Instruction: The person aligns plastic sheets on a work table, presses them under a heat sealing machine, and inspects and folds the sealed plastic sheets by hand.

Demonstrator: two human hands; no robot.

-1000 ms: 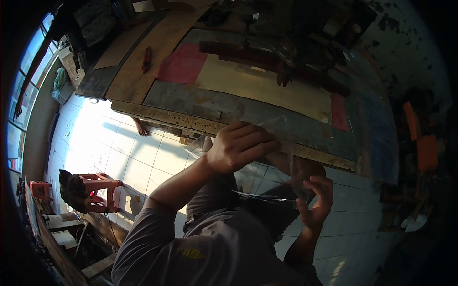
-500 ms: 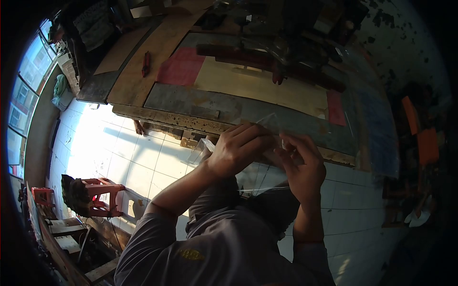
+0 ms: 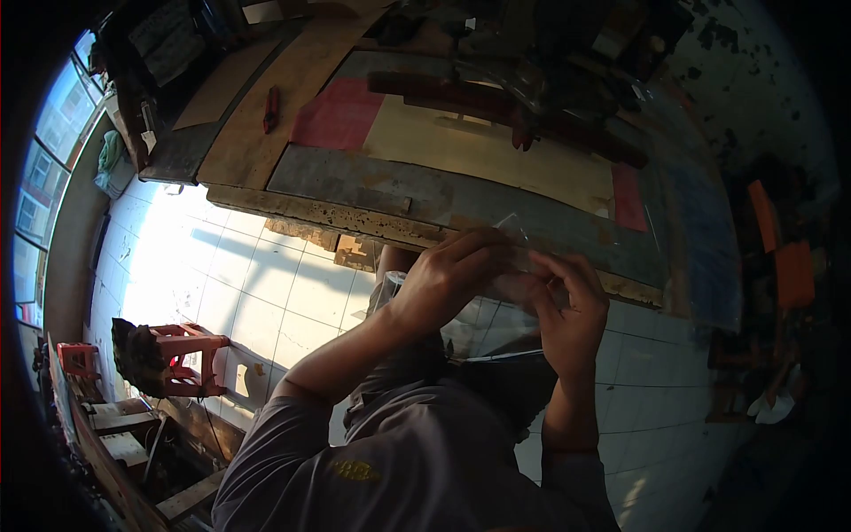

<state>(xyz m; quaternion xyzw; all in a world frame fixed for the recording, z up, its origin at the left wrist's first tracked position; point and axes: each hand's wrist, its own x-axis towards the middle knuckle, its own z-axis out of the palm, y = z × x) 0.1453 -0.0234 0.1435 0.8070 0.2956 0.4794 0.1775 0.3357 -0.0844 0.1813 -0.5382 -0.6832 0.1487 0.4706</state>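
My left hand (image 3: 454,277) is closed on a clear plastic sheet (image 3: 496,335), which could be a bag; its fingers curl over the upper edge. Close beside it, my right hand (image 3: 572,306) pinches the same plastic between thumb and fingers. The film hangs below both hands over my lap, and one corner sticks up above them. Part of it shows left of my left wrist. Most of the fingertips are hidden or dim.
Ahead stands a workbench (image 3: 355,213) bearing a cream sheet (image 3: 470,146) with pink ends, under a dark machine bar (image 3: 443,93). A red tool (image 3: 271,111) lies at the left. A red stool (image 3: 191,359) stands on the tiled floor, and orange pieces (image 3: 795,273) are at the right.
My hands have drawn slightly closer together on the plastic, and the film below them has shifted. A limb seen under the bench at the left is no longer in view.
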